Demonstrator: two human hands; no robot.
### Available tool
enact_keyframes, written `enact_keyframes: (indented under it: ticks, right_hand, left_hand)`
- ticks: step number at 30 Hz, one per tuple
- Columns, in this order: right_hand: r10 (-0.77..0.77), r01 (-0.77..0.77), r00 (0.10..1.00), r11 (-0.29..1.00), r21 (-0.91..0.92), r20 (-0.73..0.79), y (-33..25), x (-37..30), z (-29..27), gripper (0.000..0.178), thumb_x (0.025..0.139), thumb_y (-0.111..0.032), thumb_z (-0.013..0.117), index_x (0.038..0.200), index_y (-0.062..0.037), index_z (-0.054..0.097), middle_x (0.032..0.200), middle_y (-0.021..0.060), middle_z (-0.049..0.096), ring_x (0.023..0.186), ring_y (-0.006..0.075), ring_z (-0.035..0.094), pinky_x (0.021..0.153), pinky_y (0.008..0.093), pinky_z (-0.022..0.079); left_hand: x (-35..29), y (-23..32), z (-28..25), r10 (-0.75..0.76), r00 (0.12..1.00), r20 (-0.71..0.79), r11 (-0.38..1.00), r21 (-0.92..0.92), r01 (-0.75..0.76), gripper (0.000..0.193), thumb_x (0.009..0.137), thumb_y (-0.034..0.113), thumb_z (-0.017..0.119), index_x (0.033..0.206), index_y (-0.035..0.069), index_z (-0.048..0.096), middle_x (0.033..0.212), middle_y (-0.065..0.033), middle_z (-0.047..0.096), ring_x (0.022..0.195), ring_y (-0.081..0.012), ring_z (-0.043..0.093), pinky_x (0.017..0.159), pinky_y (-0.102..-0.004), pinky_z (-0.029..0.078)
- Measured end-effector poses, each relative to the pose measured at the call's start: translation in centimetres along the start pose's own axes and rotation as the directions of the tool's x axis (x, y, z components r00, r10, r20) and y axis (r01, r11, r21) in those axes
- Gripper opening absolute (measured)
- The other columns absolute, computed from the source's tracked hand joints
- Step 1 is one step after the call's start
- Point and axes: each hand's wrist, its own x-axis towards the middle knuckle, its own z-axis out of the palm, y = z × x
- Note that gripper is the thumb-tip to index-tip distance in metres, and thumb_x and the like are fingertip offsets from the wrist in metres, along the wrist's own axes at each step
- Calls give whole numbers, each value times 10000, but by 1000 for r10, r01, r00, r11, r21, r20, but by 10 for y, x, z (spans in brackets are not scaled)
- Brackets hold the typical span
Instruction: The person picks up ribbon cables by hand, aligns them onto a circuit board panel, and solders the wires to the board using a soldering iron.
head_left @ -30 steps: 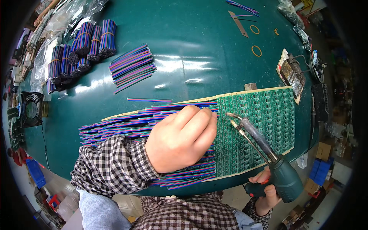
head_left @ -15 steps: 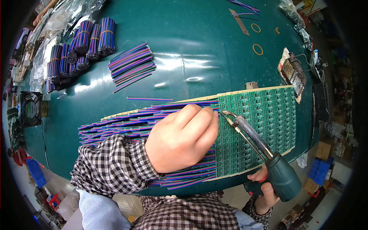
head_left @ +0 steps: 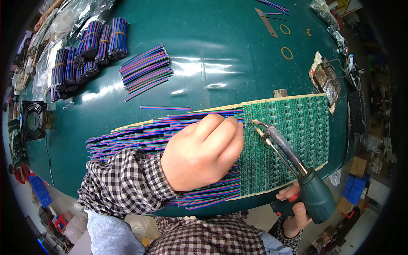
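My left hand (head_left: 202,153) is closed in a pinch at the left edge of a panel of green circuit boards (head_left: 293,136). Short multicoloured ribbon wire (head_left: 243,120) shows beside its fingertips, which are partly hidden. Many more such wires (head_left: 136,135) run leftward from the panel in layered rows, under my hand and sleeve. In my right hand (head_left: 297,214) is a dark green soldering gun (head_left: 316,195), gripped by its handle below the table's front edge. The gun's bent tip (head_left: 254,122) is over the panel, just right of my left fingertips, with a thin metal tube alongside.
Banded wire bundles (head_left: 91,40) lie at the far left, and a loose wire pile (head_left: 146,72) is nearer. A small fan (head_left: 34,120) stands at the left edge. At right sits a soldering iron stand (head_left: 326,78). A blade (head_left: 266,23) and rubber bands (head_left: 287,53) lie at the back.
The soldering gun's tip has shifted slightly right, away from my left fingertips. My left hand holds almost the same place and pinch.
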Motion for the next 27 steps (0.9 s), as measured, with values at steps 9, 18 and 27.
enact_keyframes:
  ticks: [9, 18, 27]
  right_hand:
    - [4, -4, 1000, 1000, 16, 29, -2, 0, -2, 586, 842, -318, 673, 1146, 142, 476, 827, 157, 574, 691, 235, 616, 631, 360, 589]
    - [22, -25, 999, 998, 61, 41, 2, -2, -5, 617, 843, -302, 687, 1182, 152, 443, 814, 148, 562, 716, 233, 610, 634, 386, 597]
    - [46, -47, 999, 997, 65, 26, 2, -2, -4, 634, 826, -303, 708, 1177, 155, 447, 802, 140, 565, 709, 233, 608, 640, 389, 594]
  left_hand:
    - [0, 2, 1, -21, 1000, 4, 1000, -8, 21, 386, 640, 80, 609, 995, -71, 633, 927, -144, 597, 773, -252, 596, 683, -314, 528]
    - [0, 2, 1, -10, 1000, -8, 1000, 3, 10, 403, 626, 82, 609, 996, -75, 635, 922, -142, 594, 774, -251, 598, 686, -312, 529]
    - [0, 3, 0, -11, 1000, 19, 1000, 3, 11, 392, 628, 72, 616, 988, -80, 636, 937, -150, 590, 781, -252, 597, 678, -312, 532]
